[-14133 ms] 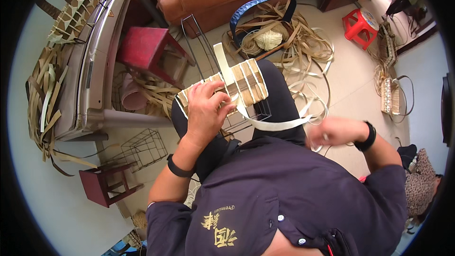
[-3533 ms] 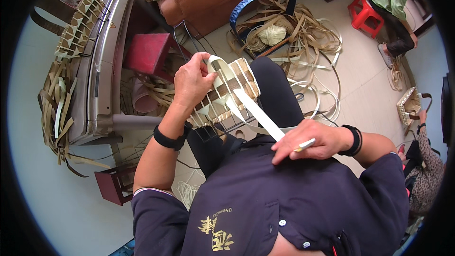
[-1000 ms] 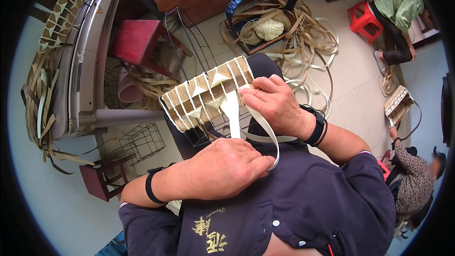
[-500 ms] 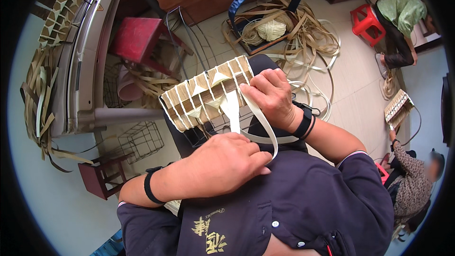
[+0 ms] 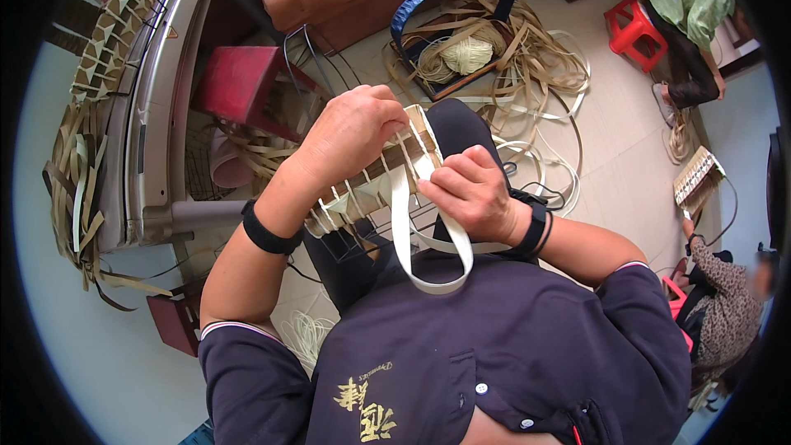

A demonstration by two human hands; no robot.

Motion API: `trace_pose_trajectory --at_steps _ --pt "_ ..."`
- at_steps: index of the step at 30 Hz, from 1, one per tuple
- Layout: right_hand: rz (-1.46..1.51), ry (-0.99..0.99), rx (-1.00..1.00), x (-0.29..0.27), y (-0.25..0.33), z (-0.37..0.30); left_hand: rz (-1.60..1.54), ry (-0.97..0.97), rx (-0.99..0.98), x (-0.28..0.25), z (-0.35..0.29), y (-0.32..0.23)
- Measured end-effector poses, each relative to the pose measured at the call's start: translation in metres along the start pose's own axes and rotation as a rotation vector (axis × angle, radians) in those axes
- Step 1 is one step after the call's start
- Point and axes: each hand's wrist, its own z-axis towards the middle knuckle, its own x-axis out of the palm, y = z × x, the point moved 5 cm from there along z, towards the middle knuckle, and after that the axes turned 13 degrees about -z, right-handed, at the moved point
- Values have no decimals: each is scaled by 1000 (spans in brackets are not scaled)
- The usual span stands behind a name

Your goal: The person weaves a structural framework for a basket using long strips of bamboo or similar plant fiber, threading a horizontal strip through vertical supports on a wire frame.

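On my lap lies a woven basket side (image 5: 350, 204) of brown bands bound with white cord, with pale folded triangles. Thin black wire shows below it. My left hand (image 5: 350, 130) reaches over its far edge, fingers pinched close to the cords; what they hold is hidden. At the panel's right end my right hand (image 5: 471, 191) is closed, thumb and fingers on a flat white strap (image 5: 401, 235). This strap hangs in a wide loop from the panel to below my right hand. Part of the panel is covered by my left hand.
A blue-handled basket (image 5: 409, 12) holds a ball of pale cord (image 5: 466, 57), with brown strips heaped beside it. A red stool (image 5: 239, 81) stands at left. Two people are at the right, one holding a similar woven piece (image 5: 696, 184) near a red plastic stool (image 5: 636, 35).
My left hand has moved from near my chest, away and up to the panel's far edge. The white strap now hangs in a larger loop. My right hand stays at the panel's right end.
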Motion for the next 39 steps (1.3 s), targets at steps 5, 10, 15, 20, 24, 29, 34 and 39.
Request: trace_pose_trajectory --at_steps 5,10,15,20,24,29,34,39 --pt "-87 -14 57 14 -2 10 -123 -52 -176 1 2 10" --pt "-88 -60 75 20 -1 8 -16 -1 -328 3 6 7" --pt "-38 14 140 23 1 10 46 25 -318 6 11 7" --pt "116 9 151 15 -10 6 120 33 -198 12 12 -2" --pt "187 86 43 0 -6 2 163 -41 -175 2 10 10" --pt "216 179 -75 -7 -1 -1 -43 -304 -243 -35 32 47" --pt "366 229 -85 0 -5 13 -165 -685 -291 -91 38 89" --pt "334 211 -14 4 -8 12 -1042 -592 -440 -53 41 80"
